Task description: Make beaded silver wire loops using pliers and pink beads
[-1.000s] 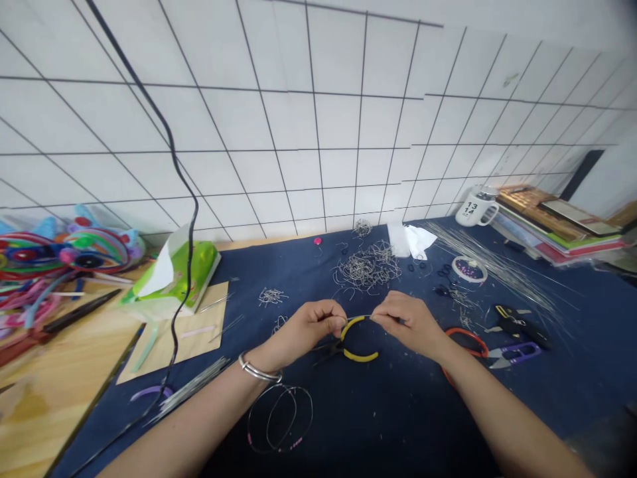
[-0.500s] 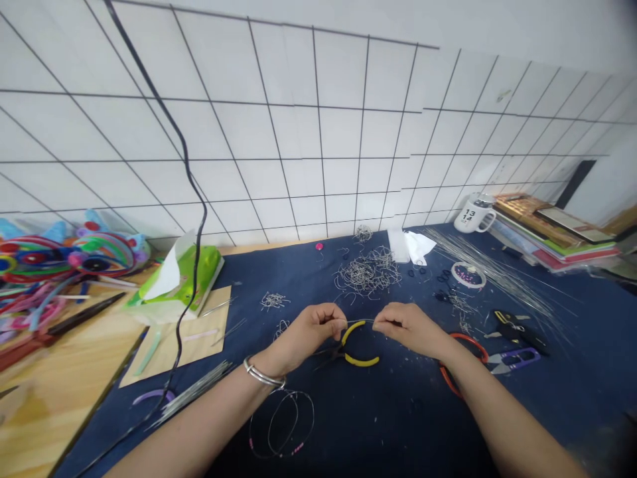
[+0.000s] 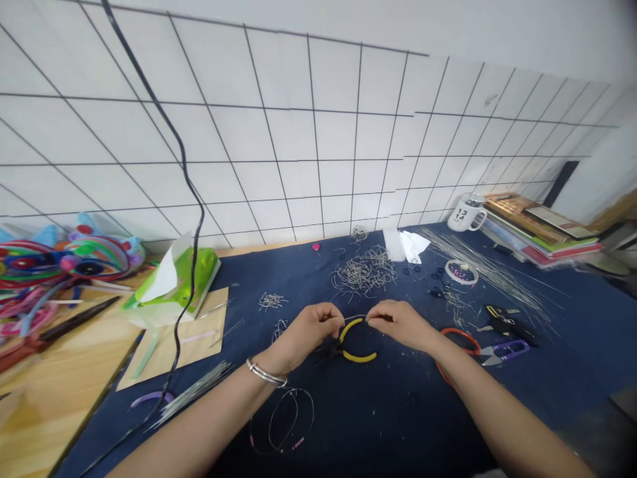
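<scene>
A short piece of thin wire (image 3: 355, 317) stretches between my two hands. My left hand (image 3: 318, 326), with a silver bangle (image 3: 266, 374) at its wrist, pinches one end. The other end sits in the closed fingers of my right hand (image 3: 395, 320). Yellow-handled pliers (image 3: 359, 357) lie spread on the dark blue cloth just below the wire, their jaws partly behind my left hand. Thin wire hoops with pink beads (image 3: 298, 443) rest below my left wrist. Beyond my hands is a tangled heap of bent wire pieces (image 3: 364, 272).
At right lie purple-handled snips (image 3: 512, 350), a red ring-shaped item (image 3: 465, 334), a dish of beads (image 3: 462, 271) and long loose wires (image 3: 488, 272). A white mug (image 3: 465, 216) stands by stacked books (image 3: 542, 229). Left are a green tissue pack (image 3: 202, 272) and a black cable (image 3: 183, 156).
My right hand has come slightly closer to my left, so less wire shows between them. The whole view has shifted a little. The pliers stay on the cloth.
</scene>
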Available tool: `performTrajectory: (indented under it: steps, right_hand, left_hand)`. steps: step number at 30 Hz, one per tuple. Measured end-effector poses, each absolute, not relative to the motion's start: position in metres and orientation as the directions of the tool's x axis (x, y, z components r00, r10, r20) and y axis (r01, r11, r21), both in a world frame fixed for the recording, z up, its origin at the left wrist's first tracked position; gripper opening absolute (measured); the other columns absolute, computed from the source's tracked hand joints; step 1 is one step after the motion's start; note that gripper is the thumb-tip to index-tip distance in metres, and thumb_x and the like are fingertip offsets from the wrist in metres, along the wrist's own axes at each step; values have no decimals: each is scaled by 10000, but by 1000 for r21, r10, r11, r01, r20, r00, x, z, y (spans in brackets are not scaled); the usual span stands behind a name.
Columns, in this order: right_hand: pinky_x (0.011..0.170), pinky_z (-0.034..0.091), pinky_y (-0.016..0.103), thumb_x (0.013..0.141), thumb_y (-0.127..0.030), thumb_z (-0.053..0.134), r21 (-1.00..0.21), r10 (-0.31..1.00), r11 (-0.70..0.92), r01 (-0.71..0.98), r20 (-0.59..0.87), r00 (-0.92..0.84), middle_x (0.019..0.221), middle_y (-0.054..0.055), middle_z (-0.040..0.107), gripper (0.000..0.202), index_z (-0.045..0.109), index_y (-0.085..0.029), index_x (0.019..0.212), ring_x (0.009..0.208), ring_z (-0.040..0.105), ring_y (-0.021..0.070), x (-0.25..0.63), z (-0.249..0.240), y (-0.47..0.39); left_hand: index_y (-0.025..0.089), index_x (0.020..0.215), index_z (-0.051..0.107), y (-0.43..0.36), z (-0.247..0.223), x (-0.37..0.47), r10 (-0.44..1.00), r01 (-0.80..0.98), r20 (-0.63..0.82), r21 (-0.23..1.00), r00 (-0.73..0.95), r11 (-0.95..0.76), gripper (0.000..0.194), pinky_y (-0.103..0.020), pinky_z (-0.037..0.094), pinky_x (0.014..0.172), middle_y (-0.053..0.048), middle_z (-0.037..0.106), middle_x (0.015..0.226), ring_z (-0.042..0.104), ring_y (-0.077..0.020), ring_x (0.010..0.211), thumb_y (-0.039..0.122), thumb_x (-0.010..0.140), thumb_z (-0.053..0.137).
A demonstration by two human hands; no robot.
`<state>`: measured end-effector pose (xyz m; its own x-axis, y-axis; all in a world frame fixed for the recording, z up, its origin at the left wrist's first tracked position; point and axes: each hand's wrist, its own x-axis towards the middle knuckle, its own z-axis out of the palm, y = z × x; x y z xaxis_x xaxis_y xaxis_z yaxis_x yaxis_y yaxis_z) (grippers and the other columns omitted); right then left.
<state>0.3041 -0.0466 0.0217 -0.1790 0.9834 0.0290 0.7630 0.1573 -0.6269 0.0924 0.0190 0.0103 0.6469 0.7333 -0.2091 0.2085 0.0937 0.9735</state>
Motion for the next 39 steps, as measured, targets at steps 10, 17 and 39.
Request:
performTrajectory:
  steps: [10, 17, 39]
  right_hand:
    - [848, 416, 405, 811, -268, 493, -111, 993, 48, 993, 110, -36, 1062, 97, 586, 289, 561, -212, 1086, 987, 523, 241, 380, 8, -144]
    - [879, 402, 400, 726, -80, 463, -43, 999, -2, 999, 41, 4, 1159, 116, 506, 560, 413, -214, 1267, 1050, 472, 241, 386, -12, -182]
    - [566, 441, 261, 818, -455, 492, -1000, 983, -26, -15, -29, 182, 755, 1, 490, 299, 490, -193, 961, 587, 512, 100, 357, 18, -170]
  left_hand:
    - [140, 730, 561, 22, 8, 91, 743, 160, -210, 977, 636, 139, 186, -173, 182, 403, 33, 504, 592, 268, -33, 401, 326, 734, 555]
    - [145, 723, 552, 17, 6, 94, 734, 146, -214, 977, 644, 157, 192, -174, 200, 412, 32, 507, 604, 289, -36, 414, 335, 746, 561]
    - [142, 704, 509, -24, 38, 201, 715, -155, -37, 967, 698, 201, 196, -175, 171, 404, 49, 440, 571, 244, -33, 428, 311, 786, 566]
